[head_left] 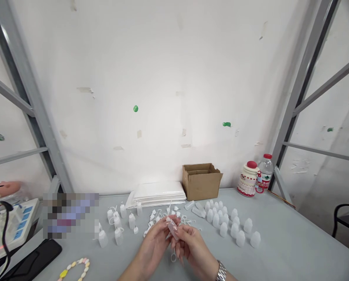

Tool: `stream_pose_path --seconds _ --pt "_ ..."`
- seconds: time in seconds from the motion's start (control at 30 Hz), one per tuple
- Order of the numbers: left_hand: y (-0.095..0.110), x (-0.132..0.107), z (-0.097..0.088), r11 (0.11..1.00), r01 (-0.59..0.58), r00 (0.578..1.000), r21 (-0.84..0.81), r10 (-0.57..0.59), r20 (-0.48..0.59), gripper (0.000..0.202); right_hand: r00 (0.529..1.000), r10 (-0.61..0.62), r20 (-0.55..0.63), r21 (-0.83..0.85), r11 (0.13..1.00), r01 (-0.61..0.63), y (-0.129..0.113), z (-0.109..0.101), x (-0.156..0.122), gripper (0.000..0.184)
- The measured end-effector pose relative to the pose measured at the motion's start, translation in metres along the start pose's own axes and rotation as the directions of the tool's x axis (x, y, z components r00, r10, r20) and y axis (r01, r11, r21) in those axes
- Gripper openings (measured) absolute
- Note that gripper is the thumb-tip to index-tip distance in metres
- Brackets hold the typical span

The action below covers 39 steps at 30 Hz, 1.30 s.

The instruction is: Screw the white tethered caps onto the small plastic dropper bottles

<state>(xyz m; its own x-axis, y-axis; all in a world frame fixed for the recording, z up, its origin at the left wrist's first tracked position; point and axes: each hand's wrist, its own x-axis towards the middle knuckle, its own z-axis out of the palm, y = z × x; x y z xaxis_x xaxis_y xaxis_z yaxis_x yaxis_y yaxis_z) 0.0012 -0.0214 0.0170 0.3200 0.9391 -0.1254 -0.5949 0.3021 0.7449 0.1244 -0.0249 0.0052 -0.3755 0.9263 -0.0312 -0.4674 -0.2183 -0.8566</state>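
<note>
Near the front middle of the table, my left hand (pixel 156 240) and my right hand (pixel 194 244) meet around a small translucent plastic bottle (pixel 172 228), both closed on it. The bottle is tilted, and fingers cover part of it. Below my right hand's fingers dangles a white ring-ended strap (pixel 173 256); where its upper end goes is hidden. Just beyond the hands lies a loose pile of white caps and straps (pixel 152 222). Several whitish capped bottles (pixel 119 236) stand to the left. Clear bottles (pixel 198 212) lie behind my right hand.
Several frosted, round-topped pieces (pixel 240 239) stand on the right. At the back are a white flat stack (pixel 159 192), a cardboard box (pixel 203 186), a decorated jar (pixel 247 180) and a water bottle (pixel 265 171). A phone (pixel 33 260) and bead bracelet (pixel 85 262) lie front left.
</note>
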Motion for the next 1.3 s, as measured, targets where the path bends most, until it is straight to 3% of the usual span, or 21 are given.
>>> stream_pose_path --seconds 0.17,0.37,0.93,1.3 --pt "0.000 0.001 -0.002 1.000 -0.005 0.998 -0.029 0.007 0.057 0.026 0.998 0.020 0.058 0.212 0.977 -0.032 0.002 -0.006 0.001 0.026" --pt "-0.003 0.003 -0.006 0.999 -0.012 0.996 -0.045 0.016 0.086 0.027 0.993 0.080 0.088 0.319 0.942 -0.104 0.004 -0.010 0.003 0.023" --pt "0.004 -0.002 0.000 0.999 0.030 0.991 -0.044 -0.024 0.128 0.018 0.986 0.111 0.123 0.287 0.947 -0.142 0.006 -0.012 0.005 0.024" --pt "0.000 -0.002 0.006 0.997 -0.052 0.996 -0.064 0.057 0.075 0.016 0.995 0.052 0.087 0.288 0.955 -0.075 0.004 -0.011 0.006 0.024"
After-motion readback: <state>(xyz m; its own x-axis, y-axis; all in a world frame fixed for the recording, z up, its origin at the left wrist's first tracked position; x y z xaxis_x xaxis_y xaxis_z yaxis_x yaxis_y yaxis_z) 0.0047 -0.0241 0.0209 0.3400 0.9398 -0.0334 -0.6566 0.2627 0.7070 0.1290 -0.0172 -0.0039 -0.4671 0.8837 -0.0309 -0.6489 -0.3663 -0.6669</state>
